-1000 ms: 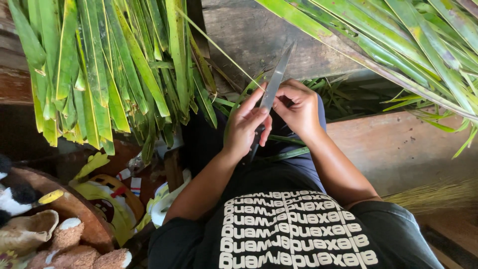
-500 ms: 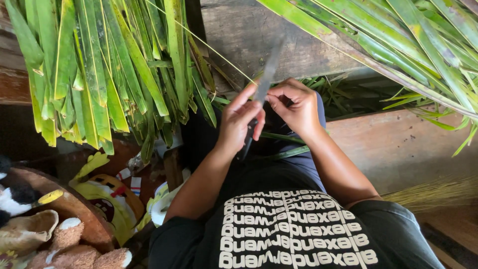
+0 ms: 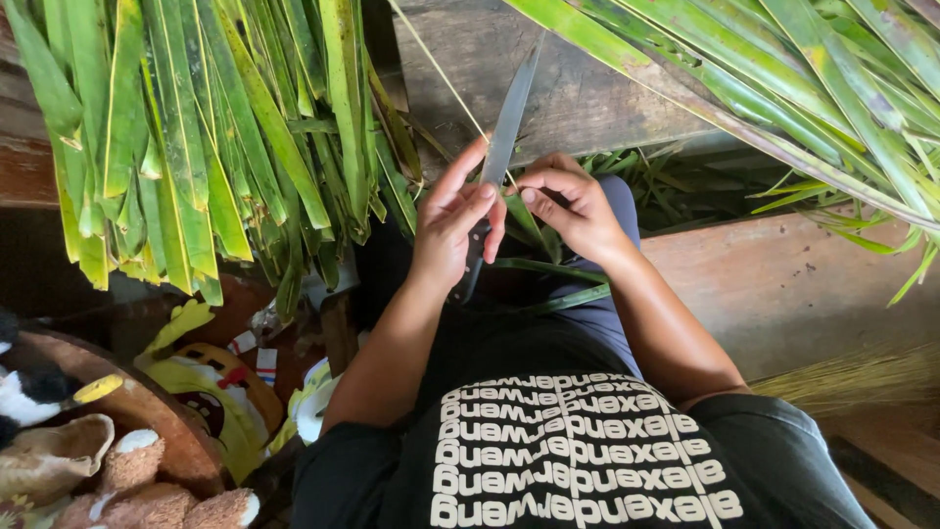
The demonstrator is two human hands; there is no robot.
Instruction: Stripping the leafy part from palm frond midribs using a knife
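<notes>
Knife between two hands, leaves around.
The long steel-bladed knife point(image 3: 504, 137) points to 12 o'clock between the left hand point(image 3: 450, 230) and right hand point(image 3: 573, 206); the hanging bundle of green palm leaf strips point(image 3: 196, 137) lies at 9 o'clock.

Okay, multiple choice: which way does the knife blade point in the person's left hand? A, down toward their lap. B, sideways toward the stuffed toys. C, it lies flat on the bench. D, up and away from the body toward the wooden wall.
D: the left hand grips the knife by its dark handle, and the long blade runs up and away from the body toward the wooden wall, beside the right hand.
</notes>
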